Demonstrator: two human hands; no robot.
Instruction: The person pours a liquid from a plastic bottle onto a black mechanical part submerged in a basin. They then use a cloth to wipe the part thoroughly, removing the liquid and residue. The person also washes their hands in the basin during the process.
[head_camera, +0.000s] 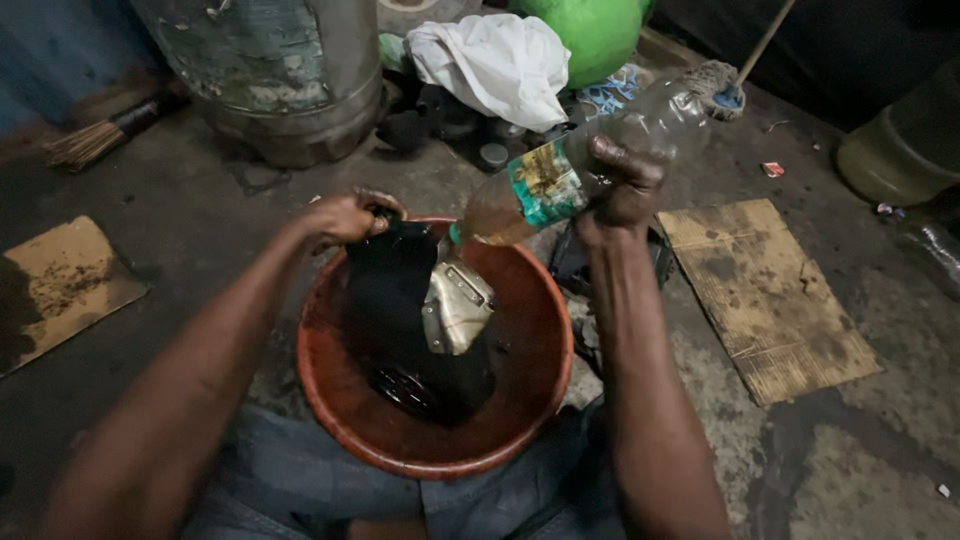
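Observation:
My right hand (625, 185) grips a clear plastic bottle (580, 170) with a coloured label, tilted mouth-down to the left, brownish liquid gathered near its neck. The bottle's mouth sits just above a greasy black part (390, 290) with a silvery metal piece (455, 310) on it. My left hand (345, 215) holds that black part by its top edge, upright inside a round reddish-brown bowl (530, 400). Dark oily liquid lies in the bowl's bottom. The bowl rests between my knees.
A large dented metal drum (270, 70) stands at the back left, a hand broom (100, 135) beside it. A white cloth (495, 60) and a green round object (595, 30) lie behind. Cardboard pieces (765, 295) (60, 285) flank me on the stained concrete floor.

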